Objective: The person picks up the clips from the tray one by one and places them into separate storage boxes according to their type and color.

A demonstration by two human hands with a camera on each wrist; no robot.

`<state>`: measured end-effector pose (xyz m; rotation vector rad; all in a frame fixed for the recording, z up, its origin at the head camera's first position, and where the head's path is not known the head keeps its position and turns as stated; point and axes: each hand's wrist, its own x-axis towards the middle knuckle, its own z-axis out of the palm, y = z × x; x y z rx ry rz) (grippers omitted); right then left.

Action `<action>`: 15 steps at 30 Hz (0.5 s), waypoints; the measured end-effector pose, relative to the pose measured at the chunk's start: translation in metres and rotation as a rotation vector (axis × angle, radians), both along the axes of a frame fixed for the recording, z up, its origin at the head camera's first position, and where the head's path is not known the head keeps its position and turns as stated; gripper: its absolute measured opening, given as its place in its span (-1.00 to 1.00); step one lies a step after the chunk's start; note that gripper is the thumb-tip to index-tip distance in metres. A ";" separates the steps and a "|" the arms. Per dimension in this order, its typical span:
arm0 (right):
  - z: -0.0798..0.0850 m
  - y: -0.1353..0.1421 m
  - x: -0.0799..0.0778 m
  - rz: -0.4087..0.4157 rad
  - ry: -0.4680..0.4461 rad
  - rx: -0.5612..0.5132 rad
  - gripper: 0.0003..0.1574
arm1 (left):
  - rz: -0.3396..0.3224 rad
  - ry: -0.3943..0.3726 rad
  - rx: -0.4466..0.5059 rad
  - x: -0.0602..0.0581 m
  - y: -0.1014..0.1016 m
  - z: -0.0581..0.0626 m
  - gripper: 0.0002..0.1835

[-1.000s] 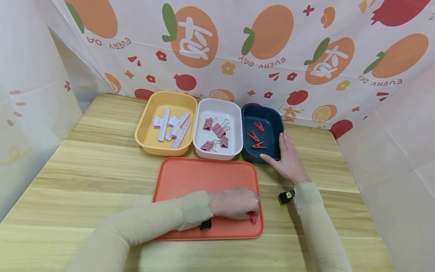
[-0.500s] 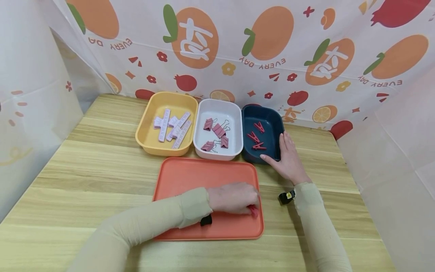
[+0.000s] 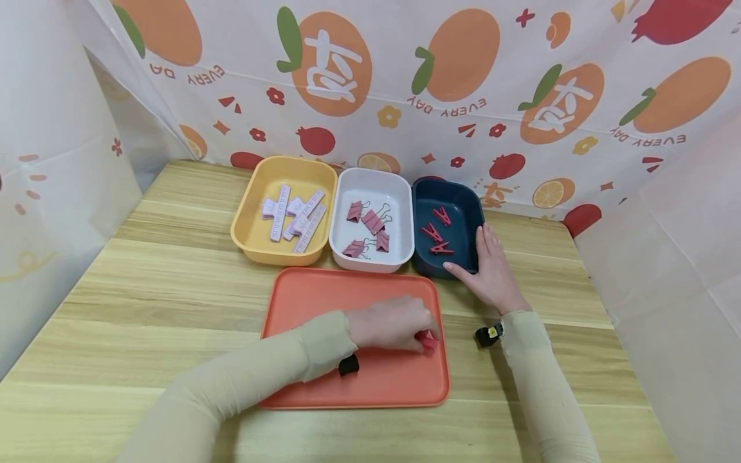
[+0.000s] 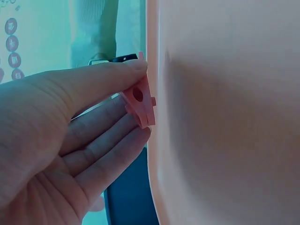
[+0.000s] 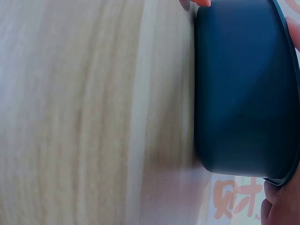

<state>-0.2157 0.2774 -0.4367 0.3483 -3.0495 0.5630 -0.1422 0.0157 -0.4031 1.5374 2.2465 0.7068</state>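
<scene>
Over the right side of the orange tray, my left hand pinches a red clothespin between thumb and fingers. The left wrist view shows the clothespin at the tray's edge, its holed side facing the camera. My right hand rests on the near right corner of the dark blue bin, thumb at the front rim and fingers along the right side. Several red clothespins lie inside this bin. The right wrist view mostly takes in the bin's outer wall and only small parts of the hand.
Left of the dark bin stands a white bin with several pink binder clips. Beside it, a yellow bin holds several lilac clips. A fruit-printed curtain hangs behind the wooden table.
My left hand and the clothespin have moved up along the tray's right side, away from the near edge. The right hand has stayed at the dark blue bin.
</scene>
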 end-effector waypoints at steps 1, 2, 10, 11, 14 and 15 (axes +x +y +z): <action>0.000 0.000 0.000 0.000 0.001 -0.001 0.49 | 0.007 -0.011 0.001 -0.001 -0.001 0.000 -0.73; 0.000 0.000 0.000 -0.001 0.002 0.000 0.49 | 0.014 -0.019 0.004 -0.003 -0.001 0.001 -0.73; 0.000 0.000 0.000 -0.007 -0.002 0.002 0.49 | 0.054 -0.070 0.023 -0.016 -0.003 0.000 -0.75; 0.000 0.000 0.000 -0.008 -0.004 0.002 0.50 | 0.065 -0.076 0.020 -0.018 -0.003 0.000 -0.75; 0.002 -0.001 0.001 -0.009 -0.009 0.000 0.50 | 0.084 -0.082 0.032 -0.022 -0.004 0.001 -0.76; 0.002 -0.001 0.001 -0.009 -0.010 0.001 0.50 | 0.089 -0.076 0.039 -0.023 -0.004 0.001 -0.76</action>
